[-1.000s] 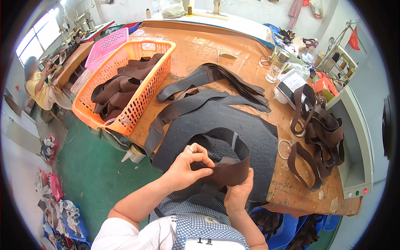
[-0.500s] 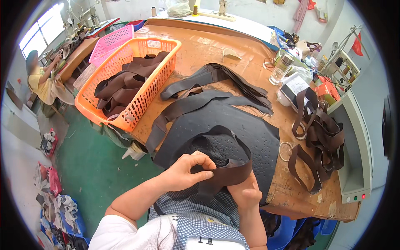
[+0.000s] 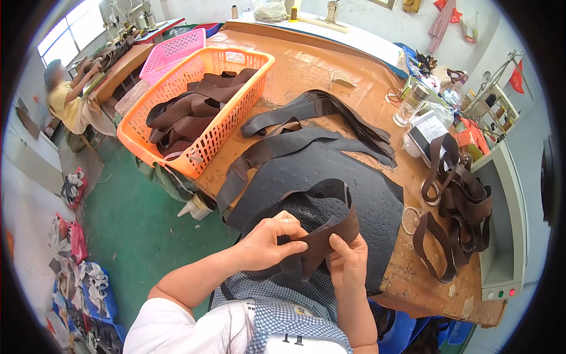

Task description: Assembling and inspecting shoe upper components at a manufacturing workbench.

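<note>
Curled into a loop, a dark brown leather-like strip (image 3: 328,234) is held between my two hands above a pitted black mat (image 3: 371,206). My left hand (image 3: 272,243) pinches the strip's near left part between thumb and fingers. On its right side my right hand (image 3: 349,258) grips the strip, thumb on the outer face, the other fingers partly hidden behind it. One end of the strip hangs down over my checked apron (image 3: 277,312). Beyond the mat lie a long dark strip (image 3: 271,147) and a fanned stack of black strips (image 3: 330,106).
An orange basket (image 3: 197,159) of folded brown strips stands at left, a pink basket (image 3: 171,50) behind it. More brown strips (image 3: 466,206) are heaped at right, beside a grey machine housing (image 3: 507,236) and a glass jar (image 3: 410,106). A person (image 3: 71,97) works far left.
My right hand has turned and come up, so its thumb now shows on the strip's outer face. The loop has narrowed. My left hand keeps its pinch. The view has shifted slightly.
</note>
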Available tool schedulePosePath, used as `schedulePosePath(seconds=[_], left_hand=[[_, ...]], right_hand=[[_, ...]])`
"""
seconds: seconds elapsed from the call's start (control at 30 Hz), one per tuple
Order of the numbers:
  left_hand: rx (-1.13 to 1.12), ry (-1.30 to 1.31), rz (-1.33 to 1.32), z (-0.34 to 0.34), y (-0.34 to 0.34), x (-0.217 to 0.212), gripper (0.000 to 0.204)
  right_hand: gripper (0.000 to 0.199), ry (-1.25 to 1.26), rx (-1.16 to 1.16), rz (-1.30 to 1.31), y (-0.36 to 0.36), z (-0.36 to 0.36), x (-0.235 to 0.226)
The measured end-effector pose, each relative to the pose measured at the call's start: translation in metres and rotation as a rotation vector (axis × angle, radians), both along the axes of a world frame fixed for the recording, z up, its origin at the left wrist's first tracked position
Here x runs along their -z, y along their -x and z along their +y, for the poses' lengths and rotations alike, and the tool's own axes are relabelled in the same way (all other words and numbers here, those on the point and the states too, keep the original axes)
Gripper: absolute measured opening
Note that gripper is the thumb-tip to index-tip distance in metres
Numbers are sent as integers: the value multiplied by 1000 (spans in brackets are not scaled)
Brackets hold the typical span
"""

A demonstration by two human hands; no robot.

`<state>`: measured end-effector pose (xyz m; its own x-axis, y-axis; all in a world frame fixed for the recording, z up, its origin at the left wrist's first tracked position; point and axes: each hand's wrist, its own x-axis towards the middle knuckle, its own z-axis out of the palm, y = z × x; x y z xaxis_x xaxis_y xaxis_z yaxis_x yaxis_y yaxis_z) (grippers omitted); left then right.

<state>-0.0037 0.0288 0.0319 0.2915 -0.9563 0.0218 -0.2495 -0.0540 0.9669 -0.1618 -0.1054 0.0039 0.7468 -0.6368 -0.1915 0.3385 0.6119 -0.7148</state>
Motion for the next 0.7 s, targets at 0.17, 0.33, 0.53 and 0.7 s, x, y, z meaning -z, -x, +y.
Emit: schedulePosePath(seconds=[0.17, 0.33, 0.53, 0.7], left_hand=[[-24, 40, -33, 1, 1, 2, 25], [-23, 31, -39, 1, -1, 4, 31], [-195, 94, -98, -8, 15, -4, 24], [-106, 328, -435, -33, 0, -53, 24]], right_hand=[[20, 16, 18, 23, -4, 0, 3], [21, 36, 39, 28, -5, 0, 1], [27, 113, 114, 22, -13, 17, 4], [44, 161, 98, -269, -15, -15, -24]])
